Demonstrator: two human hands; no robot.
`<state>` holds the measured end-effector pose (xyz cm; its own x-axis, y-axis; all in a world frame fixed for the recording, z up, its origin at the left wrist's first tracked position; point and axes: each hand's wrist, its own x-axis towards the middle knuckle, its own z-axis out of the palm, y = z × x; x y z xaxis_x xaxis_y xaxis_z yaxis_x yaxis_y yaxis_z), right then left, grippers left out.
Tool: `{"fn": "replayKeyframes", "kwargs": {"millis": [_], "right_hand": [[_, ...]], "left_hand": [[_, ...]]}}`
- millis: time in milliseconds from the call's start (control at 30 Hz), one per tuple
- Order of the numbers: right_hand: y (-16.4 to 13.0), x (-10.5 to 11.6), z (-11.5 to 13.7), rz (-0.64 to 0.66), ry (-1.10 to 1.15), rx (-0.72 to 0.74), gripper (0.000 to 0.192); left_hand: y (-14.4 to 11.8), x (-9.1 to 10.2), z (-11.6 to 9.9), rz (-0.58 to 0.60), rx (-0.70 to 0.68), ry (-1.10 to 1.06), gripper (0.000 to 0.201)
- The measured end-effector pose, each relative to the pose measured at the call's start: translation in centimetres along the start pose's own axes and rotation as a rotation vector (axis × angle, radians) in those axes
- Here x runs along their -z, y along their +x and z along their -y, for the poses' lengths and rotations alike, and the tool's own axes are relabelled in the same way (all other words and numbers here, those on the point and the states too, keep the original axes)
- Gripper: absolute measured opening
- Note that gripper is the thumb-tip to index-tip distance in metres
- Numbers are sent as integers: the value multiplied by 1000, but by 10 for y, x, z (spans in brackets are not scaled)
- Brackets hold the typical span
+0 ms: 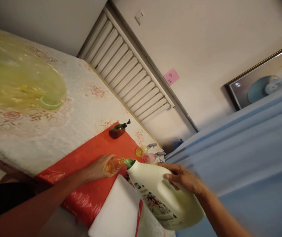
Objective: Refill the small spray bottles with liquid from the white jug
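Observation:
My left hand (103,165) is wrapped round a small clear bottle (114,165) with orange-yellow liquid in it, tilted with its neck towards the jug. In my right hand (184,177) is a big pale-green detergent jug (163,194), held by its handle and tipped sideways. The jug's green spout (129,162) meets the mouth of the small bottle; whether liquid flows cannot be made out. Beneath both lies a red plastic sheet (91,154). A white block-like package (117,210) sits below the jug's neck.
A dark pump bottle (117,131) stands on the red sheet. Yellow (141,151) and pink spray bottles (149,158) stand near the wall. A yellow translucent bag (20,75) lies on the flowered tablecloth (77,92). A blue curtain (249,154) hangs at right, a radiator (133,69) behind.

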<state>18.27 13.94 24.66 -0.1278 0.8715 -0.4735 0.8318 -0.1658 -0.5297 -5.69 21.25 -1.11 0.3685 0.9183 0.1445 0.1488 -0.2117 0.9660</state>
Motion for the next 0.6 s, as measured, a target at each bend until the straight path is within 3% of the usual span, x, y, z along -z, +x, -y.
{"fn": "replayKeyframes", "kwargs": {"millis": [600], "right_hand": [[1, 1, -3, -17, -10, -25, 65]], "left_hand": [[0, -2, -2, -13, 0, -6, 60]]}}
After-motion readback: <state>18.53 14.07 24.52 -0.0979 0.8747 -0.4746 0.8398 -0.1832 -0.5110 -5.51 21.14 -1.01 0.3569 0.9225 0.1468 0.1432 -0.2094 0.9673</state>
